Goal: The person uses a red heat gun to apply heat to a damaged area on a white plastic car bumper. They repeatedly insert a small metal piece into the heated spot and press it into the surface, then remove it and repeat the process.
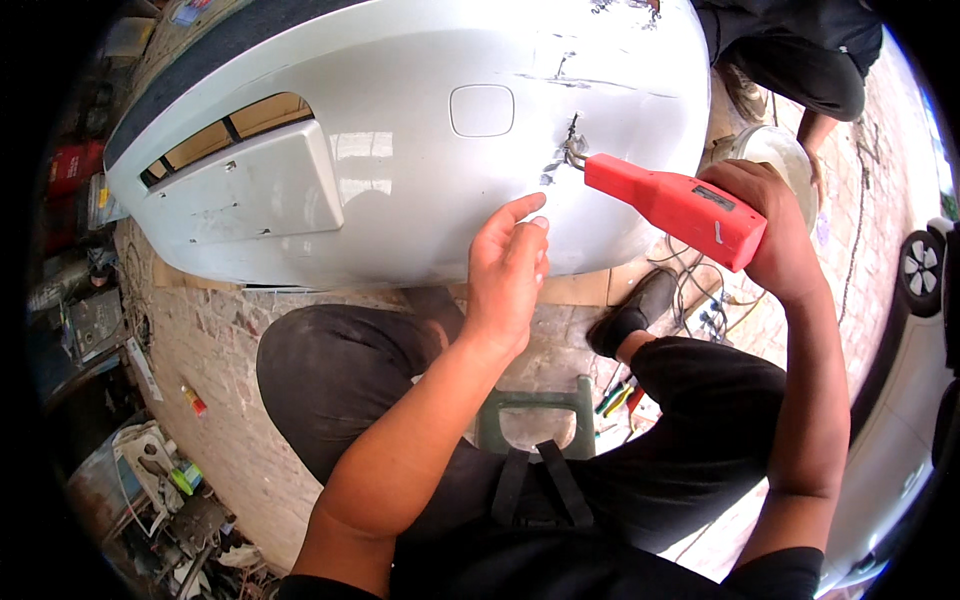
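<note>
A silver-white car bumper (400, 190) lies across the space before me, with dark cracks and scrapes on its right part. My right hand (770, 215) is closed around the rear of a red hot stapler (670, 205). The tool's bent metal tip (575, 152) is at a jagged crack (573, 125), seemingly touching it. Close below that crack is my left hand (507, 265), its index finger stretched toward the damage and the other fingers loosely bent. I see nothing in it; its palm side is partly hidden.
A green stool (537, 415) stands between my legs, with pliers (615, 396) and other tools beside it. Cables (690, 275) run over the brick floor. At upper right another person (800, 60) crouches by a white bucket (775, 155). Clutter lines the left; a white car (890, 440) is at right.
</note>
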Demonstrator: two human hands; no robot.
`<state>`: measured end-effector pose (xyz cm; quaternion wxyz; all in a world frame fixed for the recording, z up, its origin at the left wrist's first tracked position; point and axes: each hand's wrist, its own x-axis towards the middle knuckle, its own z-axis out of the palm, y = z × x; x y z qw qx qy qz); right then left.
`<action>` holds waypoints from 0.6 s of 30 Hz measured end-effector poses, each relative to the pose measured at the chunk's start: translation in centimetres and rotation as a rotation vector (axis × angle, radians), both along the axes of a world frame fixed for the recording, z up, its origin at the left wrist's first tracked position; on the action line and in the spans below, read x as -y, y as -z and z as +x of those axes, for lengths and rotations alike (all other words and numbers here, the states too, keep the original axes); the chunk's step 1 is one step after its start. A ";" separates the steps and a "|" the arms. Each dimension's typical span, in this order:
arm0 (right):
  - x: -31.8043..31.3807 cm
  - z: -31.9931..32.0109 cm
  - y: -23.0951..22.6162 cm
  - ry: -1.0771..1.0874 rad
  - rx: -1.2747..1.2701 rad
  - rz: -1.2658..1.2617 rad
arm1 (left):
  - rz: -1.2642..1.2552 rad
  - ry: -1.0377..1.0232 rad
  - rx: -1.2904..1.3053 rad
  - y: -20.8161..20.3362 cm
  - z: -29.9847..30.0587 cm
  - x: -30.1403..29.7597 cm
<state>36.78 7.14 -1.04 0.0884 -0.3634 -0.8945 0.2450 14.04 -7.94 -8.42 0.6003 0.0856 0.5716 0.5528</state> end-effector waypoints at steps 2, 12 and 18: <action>0.0 0.0 -0.2 0.001 0.005 0.005 | -0.001 0.002 0.000 -0.1 -0.1 0.0; -0.3 0.0 -0.6 0.033 0.005 -0.051 | 0.012 0.017 0.016 -0.2 -0.4 0.3; -0.3 0.0 -0.4 0.017 0.061 0.035 | 0.010 0.013 0.015 -0.2 -0.3 0.3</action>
